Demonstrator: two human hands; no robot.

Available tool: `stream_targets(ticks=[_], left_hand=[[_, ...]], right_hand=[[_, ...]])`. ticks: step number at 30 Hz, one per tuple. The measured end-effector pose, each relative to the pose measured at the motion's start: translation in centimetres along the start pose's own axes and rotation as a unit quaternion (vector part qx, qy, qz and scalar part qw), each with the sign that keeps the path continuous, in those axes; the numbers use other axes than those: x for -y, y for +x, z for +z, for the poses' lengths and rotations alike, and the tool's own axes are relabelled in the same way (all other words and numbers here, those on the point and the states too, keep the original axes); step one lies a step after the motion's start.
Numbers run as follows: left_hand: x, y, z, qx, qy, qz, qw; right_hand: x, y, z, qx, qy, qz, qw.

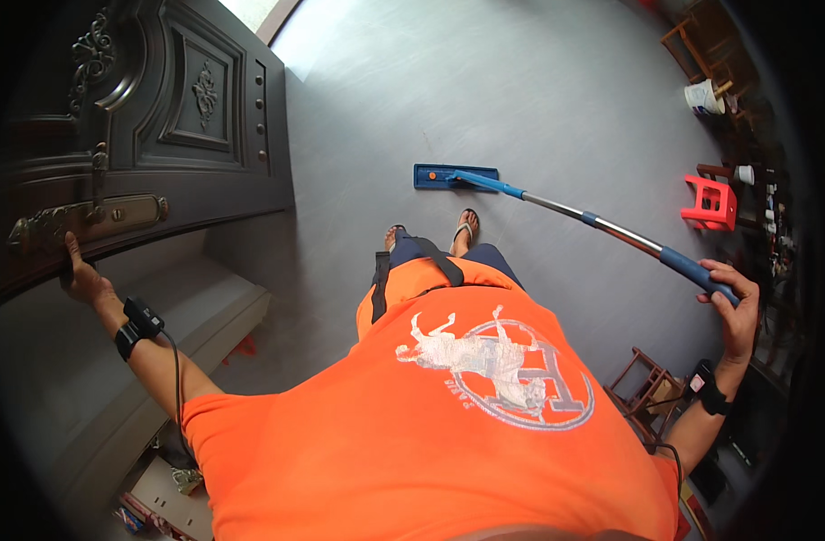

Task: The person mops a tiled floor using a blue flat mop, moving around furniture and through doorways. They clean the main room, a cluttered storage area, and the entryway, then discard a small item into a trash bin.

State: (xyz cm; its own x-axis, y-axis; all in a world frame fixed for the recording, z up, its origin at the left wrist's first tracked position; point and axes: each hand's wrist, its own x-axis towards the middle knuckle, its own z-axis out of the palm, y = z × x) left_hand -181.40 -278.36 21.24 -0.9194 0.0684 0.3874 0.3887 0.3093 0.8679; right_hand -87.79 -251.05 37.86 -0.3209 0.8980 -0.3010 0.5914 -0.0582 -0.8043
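My right hand point(737, 304) holds the blue grip point(689, 267) at the top end of a flat mop. Its metal pole point(618, 232) slants down to the left, to a blue rectangular mop head point(426, 181) lying flat on the floor ahead of my feet. At the left, my left hand point(88, 280) grips the edge of a dark panelled door point(209, 159), just below the ornate handle plate point(138, 207). One digit lies on the door's face; the other fingers are mostly hidden behind the edge. The door stands swung open.
Grey floor point(358, 115) spreads ahead. Along the right are a red plastic stool point(713, 203), a white bucket point(704, 99) and a wooden stool frame point(645, 385). A pale ledge point(216, 284) runs behind the door at left. Cables hang from devices strapped to both wrists.
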Motion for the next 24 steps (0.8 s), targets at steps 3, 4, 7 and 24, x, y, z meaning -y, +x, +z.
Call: stream_targets(ticks=[3,4,7,24], left_hand=[[3.6,2.9,0.1,-0.001,-0.004,0.004,1.0],[5.6,4.5,0.4,0.002,-0.023,-0.023,0.999],[8.4,7.7,1.0,0.034,-0.057,-0.055,0.996],[16.5,16.1,6.8,-0.017,0.178,-0.251,0.951]], right_hand=[[-2.3,-0.9,-0.2,-0.111,-0.126,0.135,0.977],[-2.6,-1.2,0.4,-0.088,-0.14,0.145,0.976],[-3.3,-1.2,0.7,-0.091,-0.182,0.226,0.953],[-4.5,1.3,6.4,0.148,-0.347,0.403,0.834]])
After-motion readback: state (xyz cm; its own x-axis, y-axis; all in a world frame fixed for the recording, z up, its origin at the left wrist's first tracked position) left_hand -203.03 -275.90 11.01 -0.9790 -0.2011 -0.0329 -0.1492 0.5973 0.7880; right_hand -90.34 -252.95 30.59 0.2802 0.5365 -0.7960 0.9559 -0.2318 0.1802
